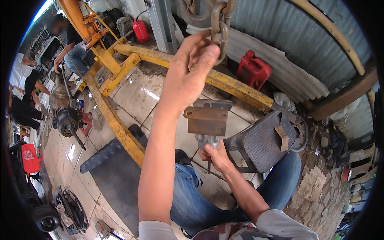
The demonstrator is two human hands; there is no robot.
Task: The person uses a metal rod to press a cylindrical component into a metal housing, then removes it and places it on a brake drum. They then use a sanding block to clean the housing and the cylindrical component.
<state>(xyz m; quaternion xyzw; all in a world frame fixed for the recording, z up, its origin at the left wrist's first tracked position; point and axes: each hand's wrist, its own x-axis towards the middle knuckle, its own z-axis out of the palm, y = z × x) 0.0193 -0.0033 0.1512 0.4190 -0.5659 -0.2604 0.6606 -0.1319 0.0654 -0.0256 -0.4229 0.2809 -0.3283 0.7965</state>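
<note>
My left hand (188, 68) is raised and grips a link of a heavy steel chain (219, 28) that hangs down from above. Below it my right hand (216, 154) holds the lower end of a rusty metal bracket (208, 120), a flat brown plate on a grey cast base, upright in front of me. My knees in blue jeans (192, 192) are under both arms.
A yellow steel hoist frame (120, 128) runs across the tiled floor. A dark plastic stool (260, 144) lies tipped at my right. Two red canisters (253, 70) stand by the corrugated wall. Other people sit at the far left near a wheel hub (68, 120).
</note>
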